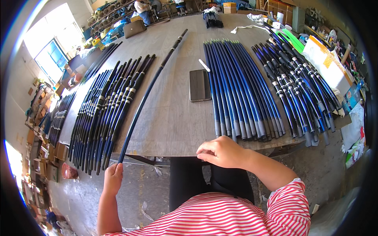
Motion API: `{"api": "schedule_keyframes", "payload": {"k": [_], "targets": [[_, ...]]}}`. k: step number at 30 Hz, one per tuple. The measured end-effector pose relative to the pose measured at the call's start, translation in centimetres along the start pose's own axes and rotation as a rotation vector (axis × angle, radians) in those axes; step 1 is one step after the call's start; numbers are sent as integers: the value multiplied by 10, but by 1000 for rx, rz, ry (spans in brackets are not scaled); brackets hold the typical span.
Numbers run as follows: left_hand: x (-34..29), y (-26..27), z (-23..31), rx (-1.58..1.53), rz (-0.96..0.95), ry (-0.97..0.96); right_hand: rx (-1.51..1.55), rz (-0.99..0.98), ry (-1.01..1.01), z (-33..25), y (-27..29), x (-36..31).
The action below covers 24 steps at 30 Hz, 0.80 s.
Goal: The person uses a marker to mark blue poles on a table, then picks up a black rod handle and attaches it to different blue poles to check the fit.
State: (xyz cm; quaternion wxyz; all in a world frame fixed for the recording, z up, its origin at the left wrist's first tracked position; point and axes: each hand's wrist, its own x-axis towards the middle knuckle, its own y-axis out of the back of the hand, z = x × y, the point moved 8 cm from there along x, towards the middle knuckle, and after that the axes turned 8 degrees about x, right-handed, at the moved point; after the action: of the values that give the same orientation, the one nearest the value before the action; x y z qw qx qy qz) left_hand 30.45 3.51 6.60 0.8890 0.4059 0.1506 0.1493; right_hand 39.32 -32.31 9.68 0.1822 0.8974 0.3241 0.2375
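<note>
My left hand [113, 177] is closed around the lower end of a long dark blue and black fishing rod [147, 89]. The rod slants up and away over the table, with light bands near its far tip. At the table's front edge, my right hand [223, 152] has its fingers loosely curled in, and nothing shows in them. Just beyond it lies a row of blue rod sections [236, 86], side by side, their grey ends toward me. To the left of the held rod rests a bundle of banded dark rods [103, 114].
A dark phone [200, 85] and a white pen [204, 65] lie mid-table [169, 118]. More banded rods [301, 86] lie at the right, beside a white board [327, 63]. Further bundles [63, 116] are at the far left. At the back sits a person [142, 11].
</note>
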Motion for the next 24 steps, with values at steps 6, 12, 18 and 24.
{"api": "schedule_keyframes", "payload": {"k": [6,12,18,24], "targets": [[10,12,-10,382,113,-99,-7,58,42,-2,11,-21],[-17,23,84,973,453,-284,-23,148,181,0,7,-23],[-10,-66,267,438,283,-881,-101,183,241,0,11,-31],[55,-162,330,30,114,-897,-51,167,299,-4,10,-33]]}}
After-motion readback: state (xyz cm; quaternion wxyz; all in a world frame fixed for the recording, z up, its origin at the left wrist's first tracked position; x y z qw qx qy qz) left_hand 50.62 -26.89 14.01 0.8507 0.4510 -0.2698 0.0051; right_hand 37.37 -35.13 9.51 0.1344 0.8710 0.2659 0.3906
